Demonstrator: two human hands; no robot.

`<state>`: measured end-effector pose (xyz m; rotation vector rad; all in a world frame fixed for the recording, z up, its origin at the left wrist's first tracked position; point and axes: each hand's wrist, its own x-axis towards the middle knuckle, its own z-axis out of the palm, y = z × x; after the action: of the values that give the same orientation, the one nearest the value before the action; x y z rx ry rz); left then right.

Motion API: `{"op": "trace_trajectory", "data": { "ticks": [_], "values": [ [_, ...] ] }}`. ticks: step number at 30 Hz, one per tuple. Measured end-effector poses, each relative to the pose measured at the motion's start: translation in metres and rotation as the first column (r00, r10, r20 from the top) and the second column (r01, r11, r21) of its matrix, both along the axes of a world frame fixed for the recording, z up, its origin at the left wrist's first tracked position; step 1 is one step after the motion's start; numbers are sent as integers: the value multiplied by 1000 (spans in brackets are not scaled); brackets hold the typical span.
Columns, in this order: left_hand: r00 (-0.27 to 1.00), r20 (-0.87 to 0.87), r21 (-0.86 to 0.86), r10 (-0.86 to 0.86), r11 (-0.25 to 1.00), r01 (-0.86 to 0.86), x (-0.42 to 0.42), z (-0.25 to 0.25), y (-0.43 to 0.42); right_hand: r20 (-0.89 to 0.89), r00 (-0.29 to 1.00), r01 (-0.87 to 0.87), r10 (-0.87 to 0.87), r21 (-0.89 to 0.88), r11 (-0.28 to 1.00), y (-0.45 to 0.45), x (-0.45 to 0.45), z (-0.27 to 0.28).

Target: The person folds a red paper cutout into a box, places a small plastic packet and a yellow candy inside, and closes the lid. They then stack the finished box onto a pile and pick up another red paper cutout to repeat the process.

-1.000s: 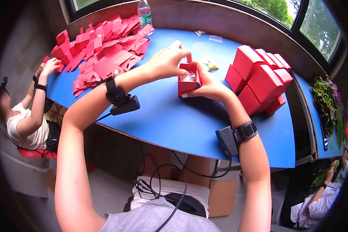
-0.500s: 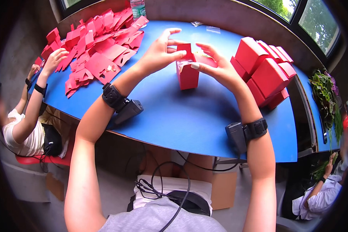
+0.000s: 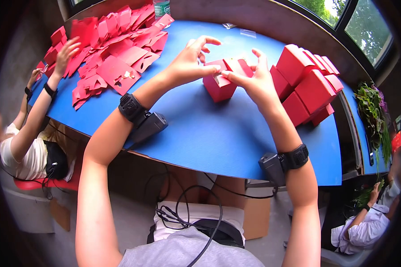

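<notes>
A small red cardboard box (image 3: 221, 92) stands on the blue table in front of me, its top flaps partly raised. My left hand (image 3: 192, 62) is at its left top edge, the thumb pressing a flap and the other fingers bent above and behind. On the opposite side, my right hand (image 3: 257, 82) has its thumb on the front top edge, with its fingers behind the raised right flap. Both hands hold the box between them. Its inside is mostly hidden by the flaps and thumbs.
Flat and part-folded red boxes (image 3: 120, 66) lie heaped on the left, with a plastic bottle (image 3: 161, 9) behind. Closed red boxes (image 3: 314, 89) are stacked on the right. A co-worker's hand (image 3: 67, 55) is near the heap. Leafy plants (image 3: 372, 111) lie on another table (image 3: 358, 129).
The box has turned and its upright left flap has come down. My left thumb has moved right over the top edge. The co-worker on the left has lifted a red piece.
</notes>
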<state>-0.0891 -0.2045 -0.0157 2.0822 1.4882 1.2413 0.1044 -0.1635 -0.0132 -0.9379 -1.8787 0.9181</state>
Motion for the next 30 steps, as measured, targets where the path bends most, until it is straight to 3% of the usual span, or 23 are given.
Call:
{"op": "trace_trajectory", "data": {
  "ticks": [1,2,3,5,7,9,10,11,13,14,15,17,19,21,22,24,27,30],
  "values": [
    [996,88,-56,20,998,-16,0,-2,3,8,1000,29,-30,113,993,-1,-1,0],
    [979,198,-183,-41,980,78,-2,-3,5,-26,999,31,-27,190,981,-2,-2,0],
    [979,197,-179,-46,980,82,-2,-6,7,-27,999,36,-31,194,980,0,-1,0],
    [912,350,-183,-212,940,288,-3,-11,9,-87,983,-134,162,264,955,3,-1,-2],
    [908,338,-147,-249,939,312,-6,-7,9,-147,965,-160,218,331,930,5,-2,-4],
    [896,308,-79,-319,930,358,-9,0,6,86,947,-318,308,349,881,5,2,-4],
    [905,287,-31,-315,941,337,-8,2,4,82,946,-321,312,349,880,5,2,-4],
    [907,284,-32,-310,943,332,-9,6,0,104,935,-355,339,285,890,4,1,-4],
    [859,278,-146,-429,866,479,-9,19,-11,143,907,-416,396,150,897,1,1,-4],
    [878,284,-252,-385,854,456,-3,26,-20,160,892,-438,422,84,895,0,1,-3],
    [878,282,-251,-387,854,457,-4,23,-17,160,893,-437,421,85,895,-2,1,-3],
    [865,158,26,-477,877,479,-8,15,-8,105,861,-492,497,-70,868,-4,1,-2],
    [825,259,12,-503,856,518,-7,16,-9,123,842,-523,526,-59,850,2,1,-6],
    [821,171,43,-545,836,547,-8,17,-6,97,835,-533,541,-99,840,6,2,-8],
    [863,56,-22,-503,863,505,-8,23,-12,98,834,-534,542,-98,840,10,3,-11],
    [860,-14,-4,-510,860,510,-6,17,-8,103,862,-463,496,-238,854,17,6,-19],
    [854,-26,-19,-519,855,519,-10,19,-9,-225,765,-630,604,-457,628,21,14,-17],
    [850,-57,-34,-524,852,522,-8,18,-7,-260,735,-658,626,-496,566,24,21,-15]
  ]
}}
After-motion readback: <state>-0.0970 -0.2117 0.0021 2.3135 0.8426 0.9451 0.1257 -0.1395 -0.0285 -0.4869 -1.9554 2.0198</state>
